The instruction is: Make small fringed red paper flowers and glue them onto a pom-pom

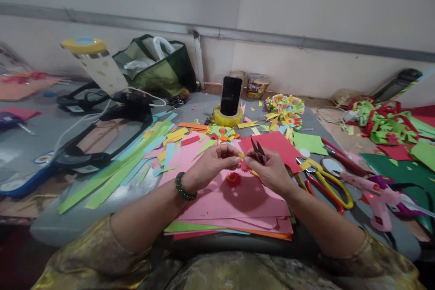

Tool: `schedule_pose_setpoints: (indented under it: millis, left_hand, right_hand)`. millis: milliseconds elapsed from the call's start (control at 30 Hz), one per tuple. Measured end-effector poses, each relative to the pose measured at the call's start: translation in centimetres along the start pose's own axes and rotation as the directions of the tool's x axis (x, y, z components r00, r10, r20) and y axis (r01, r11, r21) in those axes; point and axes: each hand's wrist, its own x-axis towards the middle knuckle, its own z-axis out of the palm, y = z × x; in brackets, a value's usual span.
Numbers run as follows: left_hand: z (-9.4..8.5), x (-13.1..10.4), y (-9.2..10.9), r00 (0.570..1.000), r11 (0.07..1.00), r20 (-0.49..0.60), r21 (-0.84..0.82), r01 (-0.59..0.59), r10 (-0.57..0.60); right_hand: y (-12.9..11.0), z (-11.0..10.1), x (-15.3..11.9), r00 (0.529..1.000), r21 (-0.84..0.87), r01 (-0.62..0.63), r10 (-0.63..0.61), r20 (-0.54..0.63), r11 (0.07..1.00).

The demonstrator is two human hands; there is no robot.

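My left hand (222,161) is closed, its thumb and finger pinching a small yellow piece (241,156), apparently paper. The fingertips of my right hand (270,171) meet the same piece from the other side. A small pair of dark scissors (259,151) is tucked in my right hand, blades pointing up and slightly apart; the handles are hidden. Beneath both hands lies a stack of pink paper sheets (207,204). On it rests a red paper flower (233,180) with a yellow centre. A red sheet (277,147) lies behind my right hand.
Pliers with yellow handles (335,188) and a pink glue gun (377,195) lie at the right. Long green paper strips (118,163) spread at the left. A phone (231,95) stands in a yellow tape roll (226,119), with colourful paper flowers (285,106) farther right.
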Motion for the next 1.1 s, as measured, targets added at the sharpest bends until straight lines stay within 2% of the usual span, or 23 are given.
schedule_pose_setpoints:
  millis: [133, 300, 533, 700, 967, 1100]
  left_hand:
    - [0.04, 0.16, -0.05, 1.0, 0.999, 0.02, -0.041, 0.0, 0.0]
    - [0.0, 0.24, -0.15, 1.0, 0.998, 0.03, -0.069, 0.005, -0.003]
    - [-0.28, 0.15, -0.12, 0.999, 0.999, 0.03, -0.042, 0.021, -0.02]
    - [-0.34, 0.21, -0.16, 0.999, 1.0, 0.035, 0.002, -0.01, 0.01]
    - [-0.14, 0.09, -0.08, 0.998, 0.996, 0.026, 0.067, -0.057, 0.055]
    - [-0.28, 0.09, 0.07, 1.0, 1.0, 0.021, 0.011, -0.002, 0.002]
  right_hand:
    - [0.09, 0.22, -0.09, 1.0, 0.068, 0.005, -0.006, 0.01, 0.998]
    - [0.08, 0.16, -0.08, 1.0, 0.05, 0.017, -0.017, 0.016, 0.999]
    - [-0.18, -0.31, 0.12, 1.0, -0.039, 0.03, -0.03, 0.004, 0.999]
    - [-0.18, -0.26, 0.14, 0.999, -0.054, 0.035, -0.035, -0.001, 0.998]
    - [0.47, 0.11, 0.15, 1.0, 0.027, -0.002, 0.002, -0.01, 1.0]
    - [0.2, -0.38, 0.16, 0.999, -0.02, 0.047, -0.047, -0.006, 0.999]
